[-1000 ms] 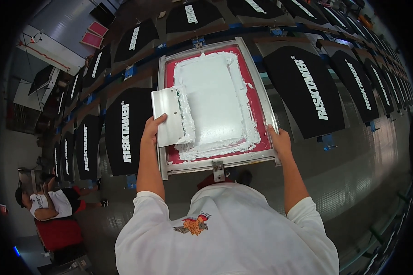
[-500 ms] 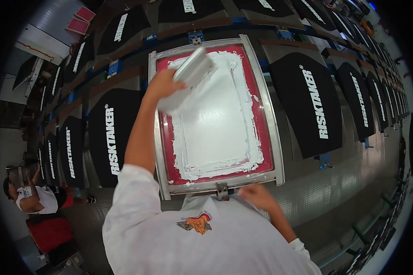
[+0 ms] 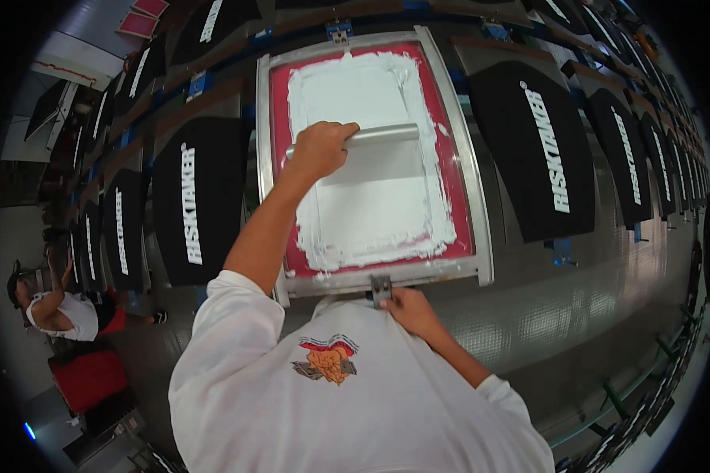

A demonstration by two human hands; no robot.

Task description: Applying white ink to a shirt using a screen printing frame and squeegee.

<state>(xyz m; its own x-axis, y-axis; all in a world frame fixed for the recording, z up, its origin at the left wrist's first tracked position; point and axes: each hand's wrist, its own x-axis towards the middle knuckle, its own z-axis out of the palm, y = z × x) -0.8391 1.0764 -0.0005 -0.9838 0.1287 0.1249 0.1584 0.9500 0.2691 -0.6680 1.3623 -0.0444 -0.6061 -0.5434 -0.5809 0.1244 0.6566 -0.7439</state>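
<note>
My left hand (image 3: 321, 150) is closed around the long, silvery handle of a squeegee (image 3: 383, 135), which lies crosswise over the upper middle of a printing screen. White ink (image 3: 371, 221) covers the centre of the screen's red mesh (image 3: 456, 213), thick and ragged along its borders. A metal frame (image 3: 265, 150) surrounds the mesh. At the near edge of that frame, my right hand (image 3: 412, 311) has its fingers curled against a dark metal clamp (image 3: 381, 290). The squeegee's blade is hidden beneath its handle.
Black fabric panels with white lettering lie on boards left (image 3: 189, 205) and right (image 3: 540, 158) of the screen, with more rows beyond. Blue metal brackets (image 3: 199, 83) line the rail. A co-worker in a white sleeveless top (image 3: 75, 318) is at the far left, near a red cloth (image 3: 91, 380).
My left hand has brought the squeegee from a raised, tilted position at the upper left down level across the inked screen. My right hand has moved left to the clamp.
</note>
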